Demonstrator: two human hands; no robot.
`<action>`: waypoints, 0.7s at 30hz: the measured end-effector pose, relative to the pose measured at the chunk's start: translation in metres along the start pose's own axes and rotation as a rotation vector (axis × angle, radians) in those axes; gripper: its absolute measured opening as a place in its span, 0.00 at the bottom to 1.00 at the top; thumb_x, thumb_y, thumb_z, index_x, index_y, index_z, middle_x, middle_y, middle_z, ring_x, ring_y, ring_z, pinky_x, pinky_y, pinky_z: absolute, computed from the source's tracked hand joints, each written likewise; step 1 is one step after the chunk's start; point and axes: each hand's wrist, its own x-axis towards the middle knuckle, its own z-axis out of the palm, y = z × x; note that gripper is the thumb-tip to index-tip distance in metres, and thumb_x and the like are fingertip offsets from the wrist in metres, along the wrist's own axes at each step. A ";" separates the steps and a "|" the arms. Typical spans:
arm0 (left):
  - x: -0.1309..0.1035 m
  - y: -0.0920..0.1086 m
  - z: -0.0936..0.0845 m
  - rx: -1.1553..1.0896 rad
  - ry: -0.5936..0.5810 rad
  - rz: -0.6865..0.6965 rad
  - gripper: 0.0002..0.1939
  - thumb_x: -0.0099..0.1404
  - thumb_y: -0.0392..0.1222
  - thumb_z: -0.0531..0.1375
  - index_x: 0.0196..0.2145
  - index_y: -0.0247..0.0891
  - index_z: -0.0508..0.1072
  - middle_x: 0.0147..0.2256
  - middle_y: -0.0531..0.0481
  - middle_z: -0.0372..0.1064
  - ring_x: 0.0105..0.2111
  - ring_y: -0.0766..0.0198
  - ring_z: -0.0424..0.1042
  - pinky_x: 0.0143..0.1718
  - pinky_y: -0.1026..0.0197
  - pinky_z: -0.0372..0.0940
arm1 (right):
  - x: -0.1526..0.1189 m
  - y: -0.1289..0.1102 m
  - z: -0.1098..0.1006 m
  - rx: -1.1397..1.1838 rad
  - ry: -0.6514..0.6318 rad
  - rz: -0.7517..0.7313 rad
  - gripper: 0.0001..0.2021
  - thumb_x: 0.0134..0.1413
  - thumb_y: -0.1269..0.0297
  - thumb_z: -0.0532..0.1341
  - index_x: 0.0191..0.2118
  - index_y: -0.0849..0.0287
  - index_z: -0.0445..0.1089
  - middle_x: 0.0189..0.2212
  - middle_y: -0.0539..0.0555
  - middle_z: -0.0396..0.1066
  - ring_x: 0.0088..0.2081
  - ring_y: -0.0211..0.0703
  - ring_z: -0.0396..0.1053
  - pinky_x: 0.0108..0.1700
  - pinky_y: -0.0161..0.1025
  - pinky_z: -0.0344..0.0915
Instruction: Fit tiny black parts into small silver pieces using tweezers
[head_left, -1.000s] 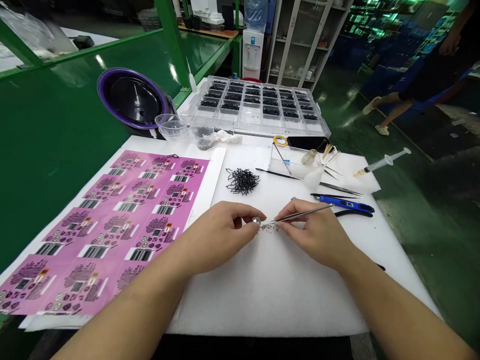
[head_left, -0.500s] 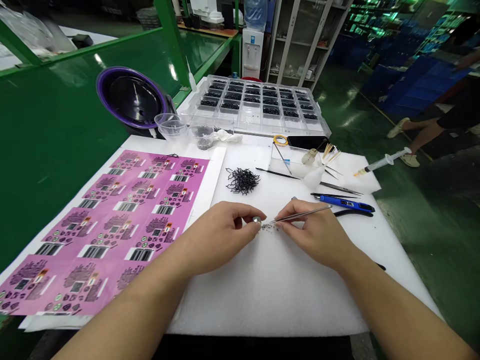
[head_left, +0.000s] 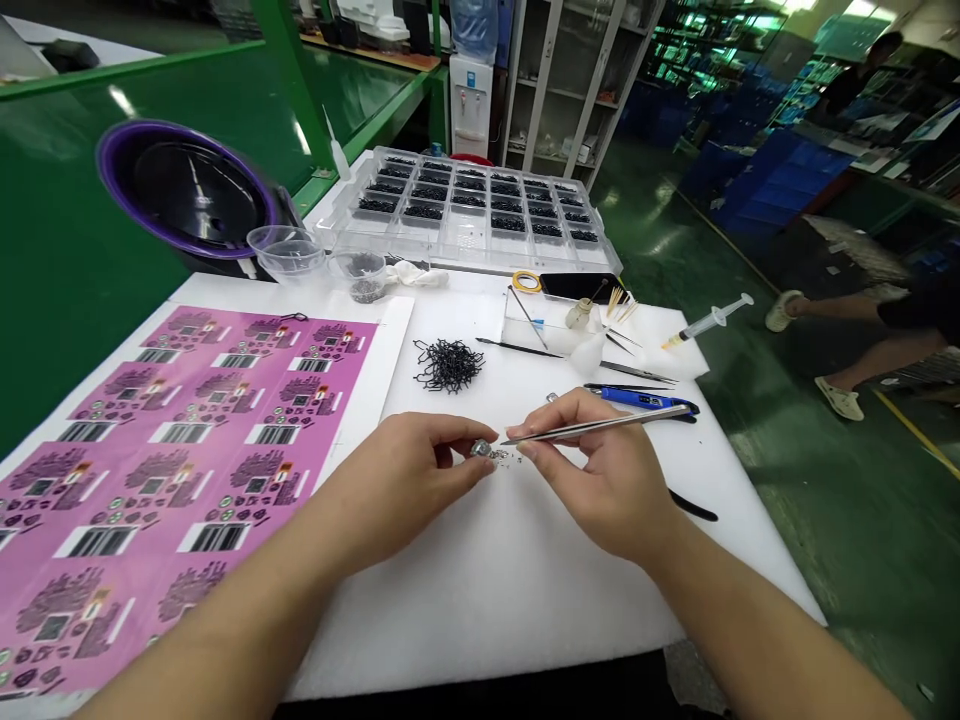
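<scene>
My left hand [head_left: 401, 485] is closed, pinching a small round silvery metal piece [head_left: 481, 449] between thumb and fingertips, low over the white work surface [head_left: 465, 610]. In my right hand [head_left: 604, 475] is a pair of metal tweezers [head_left: 607, 426], gripped like a pen. Their tip points left and sits just right of the round piece; whether the tip holds anything is too small to tell. Several tiny bits [head_left: 504, 458] lie scattered on the surface beneath the tip, between both hands. Behind my hands is a pile of small black bent pieces [head_left: 448, 366].
Pink printed sheets [head_left: 217, 400] cover the left side. A blue-handled tool [head_left: 645, 400], a syringe [head_left: 709, 322] and a clear stand [head_left: 525, 325] lie right. Further back are plastic cups [head_left: 289, 255], a compartment tray [head_left: 469, 235] and a purple-rimmed bin [head_left: 187, 190]. A person's leg [head_left: 847, 320] shows at right.
The view has swung right, so the table sits further left in it. The round piece shows more fully at my left fingertips. Both hands keep their grips. The person at right has moved.
</scene>
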 end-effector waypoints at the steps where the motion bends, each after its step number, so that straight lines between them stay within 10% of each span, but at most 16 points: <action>1: 0.000 0.001 0.000 -0.010 -0.012 0.005 0.19 0.61 0.54 0.58 0.45 0.45 0.77 0.25 0.54 0.67 0.25 0.66 0.61 0.25 0.65 0.55 | -0.002 -0.002 0.001 0.034 0.007 -0.006 0.05 0.57 0.70 0.62 0.37 0.54 0.66 0.36 0.50 0.73 0.41 0.41 0.72 0.42 0.40 0.70; 21: -0.004 -0.002 0.000 -0.067 -0.064 0.083 0.18 0.63 0.51 0.56 0.46 0.45 0.78 0.23 0.55 0.59 0.24 0.67 0.54 0.24 0.64 0.50 | -0.006 0.003 0.009 -0.043 -0.013 -0.050 0.07 0.56 0.72 0.62 0.37 0.53 0.63 0.36 0.50 0.72 0.39 0.44 0.71 0.42 0.45 0.70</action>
